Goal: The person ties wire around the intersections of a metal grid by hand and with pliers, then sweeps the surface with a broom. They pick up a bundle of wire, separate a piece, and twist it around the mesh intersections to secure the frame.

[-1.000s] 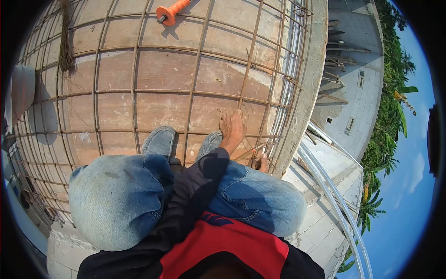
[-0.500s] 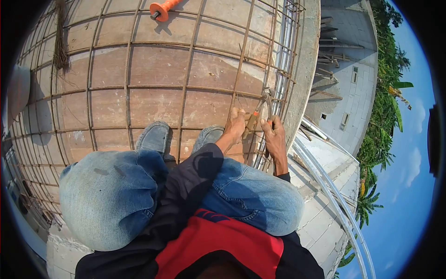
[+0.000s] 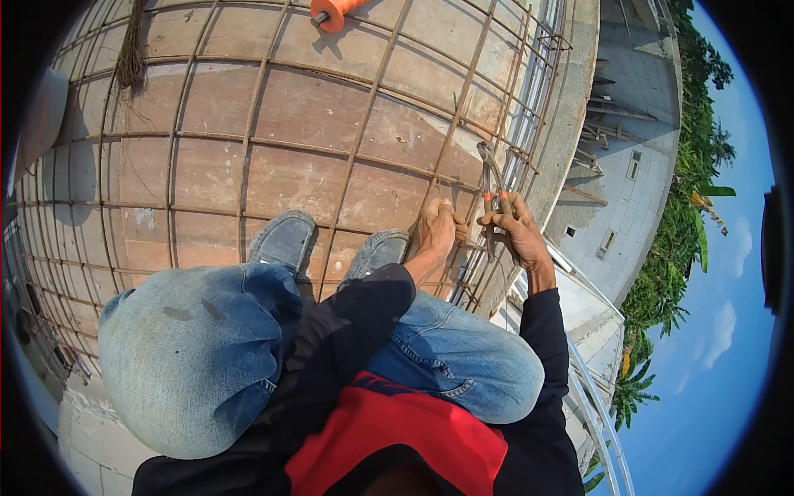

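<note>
I squat on a rusty rebar grid [image 3: 248,149] laid over wooden formwork boards. My right hand [image 3: 514,230] grips the orange handles of a pair of pincers [image 3: 491,182], whose jaws point up over the bars near the slab's right edge. My left hand [image 3: 437,230] reaches past my right knee and pinches at a rebar crossing just left of the pincers; thin tie wire seems to be between its fingers, but it is too small to be sure. My two grey shoes [image 3: 285,240] stand on the grid.
An orange-handled tool [image 3: 335,12] lies at the top of the grid. A bundle of tie wire [image 3: 131,58] lies at the upper left. The slab's concrete edge [image 3: 571,124] runs along the right, with a drop to buildings and trees beyond.
My right hand came up from beside my knee with the pincers and moved right and up over the bars. My left hand stayed on the rebar near my right foot.
</note>
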Tool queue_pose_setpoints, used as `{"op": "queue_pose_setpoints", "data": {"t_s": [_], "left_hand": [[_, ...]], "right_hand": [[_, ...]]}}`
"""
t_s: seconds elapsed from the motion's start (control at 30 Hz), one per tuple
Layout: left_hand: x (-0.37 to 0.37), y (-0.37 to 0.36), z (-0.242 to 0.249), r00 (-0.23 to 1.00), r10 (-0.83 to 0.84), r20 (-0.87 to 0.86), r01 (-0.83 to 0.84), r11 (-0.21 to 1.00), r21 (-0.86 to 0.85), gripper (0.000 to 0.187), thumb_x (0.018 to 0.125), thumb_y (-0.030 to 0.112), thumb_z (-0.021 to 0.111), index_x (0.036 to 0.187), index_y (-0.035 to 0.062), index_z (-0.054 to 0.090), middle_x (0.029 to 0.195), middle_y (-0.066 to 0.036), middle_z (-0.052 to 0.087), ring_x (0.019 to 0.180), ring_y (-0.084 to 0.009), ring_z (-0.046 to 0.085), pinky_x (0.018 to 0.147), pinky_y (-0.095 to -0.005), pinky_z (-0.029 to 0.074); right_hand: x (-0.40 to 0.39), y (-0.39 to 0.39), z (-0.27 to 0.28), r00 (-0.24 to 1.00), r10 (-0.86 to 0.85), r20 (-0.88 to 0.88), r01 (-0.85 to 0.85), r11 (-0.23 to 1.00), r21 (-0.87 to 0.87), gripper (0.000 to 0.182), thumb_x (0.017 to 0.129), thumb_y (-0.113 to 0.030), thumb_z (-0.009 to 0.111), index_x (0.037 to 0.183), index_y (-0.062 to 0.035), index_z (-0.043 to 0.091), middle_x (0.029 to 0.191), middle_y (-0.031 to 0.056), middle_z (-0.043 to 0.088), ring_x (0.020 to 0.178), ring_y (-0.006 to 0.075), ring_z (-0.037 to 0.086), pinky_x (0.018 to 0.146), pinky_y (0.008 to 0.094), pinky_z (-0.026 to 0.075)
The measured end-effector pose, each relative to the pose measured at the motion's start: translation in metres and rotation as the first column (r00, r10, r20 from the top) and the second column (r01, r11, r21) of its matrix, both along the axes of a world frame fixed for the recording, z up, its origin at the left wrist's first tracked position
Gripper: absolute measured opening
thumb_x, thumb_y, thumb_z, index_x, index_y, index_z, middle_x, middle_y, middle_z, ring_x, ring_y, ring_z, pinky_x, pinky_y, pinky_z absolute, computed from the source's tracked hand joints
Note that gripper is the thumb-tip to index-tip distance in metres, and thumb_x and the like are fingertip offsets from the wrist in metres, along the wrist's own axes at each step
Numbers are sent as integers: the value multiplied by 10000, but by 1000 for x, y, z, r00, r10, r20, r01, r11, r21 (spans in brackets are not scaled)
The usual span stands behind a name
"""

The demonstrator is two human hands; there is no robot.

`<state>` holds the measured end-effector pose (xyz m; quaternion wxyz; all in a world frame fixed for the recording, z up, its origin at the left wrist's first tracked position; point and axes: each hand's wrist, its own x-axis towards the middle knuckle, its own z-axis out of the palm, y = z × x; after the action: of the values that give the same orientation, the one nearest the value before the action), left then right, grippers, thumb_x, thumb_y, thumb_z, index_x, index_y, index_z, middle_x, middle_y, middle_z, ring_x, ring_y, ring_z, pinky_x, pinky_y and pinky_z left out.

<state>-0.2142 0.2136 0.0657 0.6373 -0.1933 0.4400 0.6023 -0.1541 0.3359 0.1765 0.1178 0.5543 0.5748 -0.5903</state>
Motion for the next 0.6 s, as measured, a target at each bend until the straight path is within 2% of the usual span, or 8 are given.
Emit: {"op": "queue_pose_setpoints", "data": {"t_s": [0.03,0.1,0.17,0.2,0.23,0.3,0.43,0.6], "left_hand": [[-2,-1,4,983,129,128,-126,991,-34,269,996,272,381,901,58,512,740,-66,575,549,-157,548,503,-307,481],[-2,-7,1,989,110,102,-106,993,-43,270,997,271,388,878,60,508,700,-55,548,524,-143,525,462,-279,451],[-2,-8,2,994,86,71,-83,996,-41,273,997,269,395,855,62,503,660,-44,521,499,-130,503,421,-251,421],[-3,-5,4,991,110,72,-104,991,-89,266,998,266,405,863,60,507,632,-33,495,491,-120,486,420,-244,408],[-5,-2,5,987,141,72,-130,982,-139,259,998,262,414,871,58,511,604,-22,470,483,-111,469,418,-237,395],[-16,2,12,976,180,123,-166,979,-119,252,998,255,419,877,57,517,595,-21,467,473,-111,459,415,-240,383],[-21,14,16,973,190,134,-176,978,-112,258,1001,257,415,898,52,534,569,-12,457,436,-113,437,406,-256,357],[-22,9,24,985,152,81,-143,984,-104,282,1003,264,394,906,41,536,549,-11,462,416,-115,436,400,-253,349]], "right_hand": [[-6,10,5,999,24,44,-26,998,57,348,841,-135,533,1174,-75,450,928,80,649,824,157,609,722,362,533],[-13,31,16,941,228,250,-308,884,353,371,817,-116,542,1178,-70,465,964,110,653,845,219,605,714,390,506],[-13,47,17,629,471,618,-772,288,566,394,792,-121,570,1179,-106,497,1046,125,636,923,296,576,761,441,465],[-7,48,24,506,482,715,-856,176,486,343,810,-119,581,1148,-167,554,1135,121,593,1041,348,518,871,527,390],[-14,43,30,501,486,716,-858,168,486,343,810,-119,581,1148,-167,554,1135,121,593,1041,348,518,871,527,390],[-19,22,38,186,568,801,-925,-172,337,284,845,-107,551,1104,-215,593,1164,100,567,1152,340,471,977,593,296],[-21,-7,24,-18,539,842,-927,-325,189,302,902,-144,454,1129,-239,630,1198,145,547,1279,351,386,1111,594,124],[-31,-13,10,7,550,835,-918,-328,224,317,901,-154,448,1143,-232,637,1230,153,550,1329,347,331,1130,581,56]]}}
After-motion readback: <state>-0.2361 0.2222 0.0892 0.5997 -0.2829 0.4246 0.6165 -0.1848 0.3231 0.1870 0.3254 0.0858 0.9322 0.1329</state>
